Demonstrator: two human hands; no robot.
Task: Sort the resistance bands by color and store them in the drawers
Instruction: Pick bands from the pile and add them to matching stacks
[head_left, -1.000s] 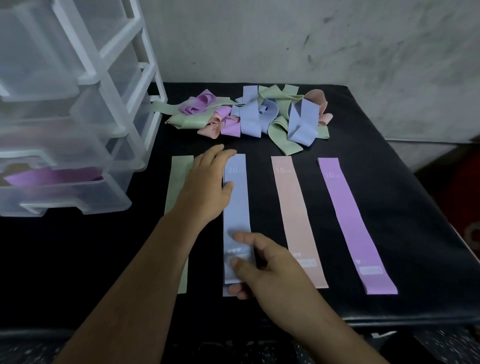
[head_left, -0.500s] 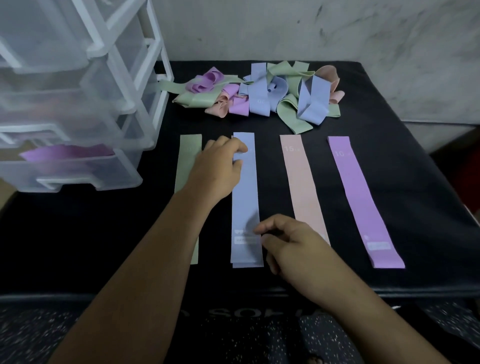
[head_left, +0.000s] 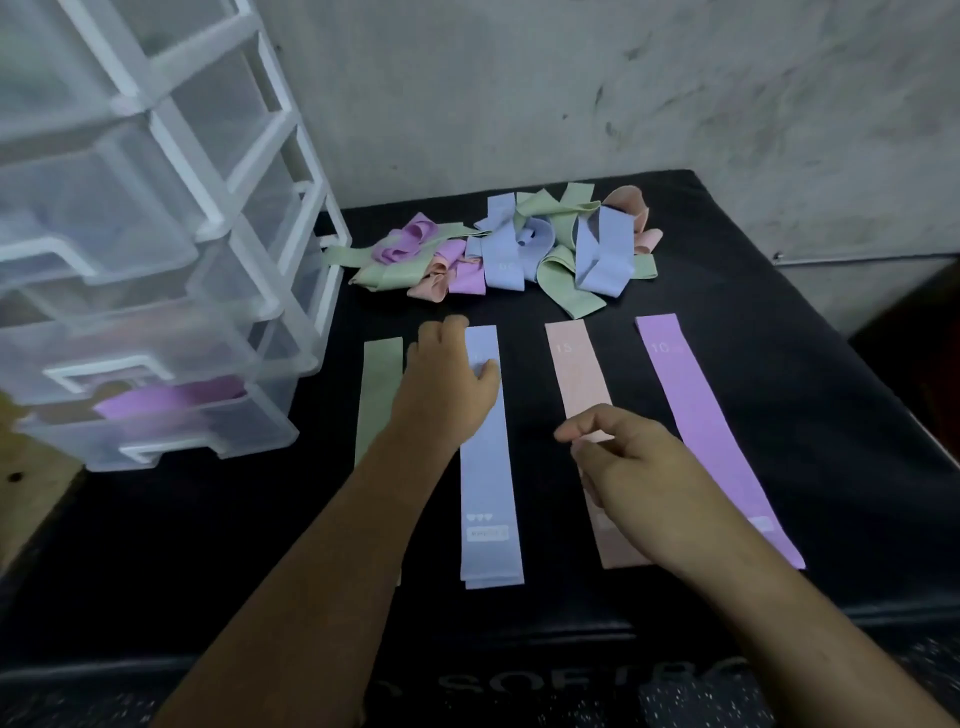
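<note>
head view: the blue band (head_left: 488, 457) is pinched near its top by the left hand (head_left: 447, 384); the right hand (head_left: 634, 467) is held loosely curled, empty, over the pink band (head_left: 579, 374).

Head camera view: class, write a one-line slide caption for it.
Left hand presses the blue band beside green, pink and purple bands; unsorted pile behind.

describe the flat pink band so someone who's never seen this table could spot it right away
On the black mat, in front of the tangled pile of bands, four bands lie flat side by side. The pink band is third from the drawer unit, between the blue band and the purple band. It alone is peach-pink, marked 15.
</note>
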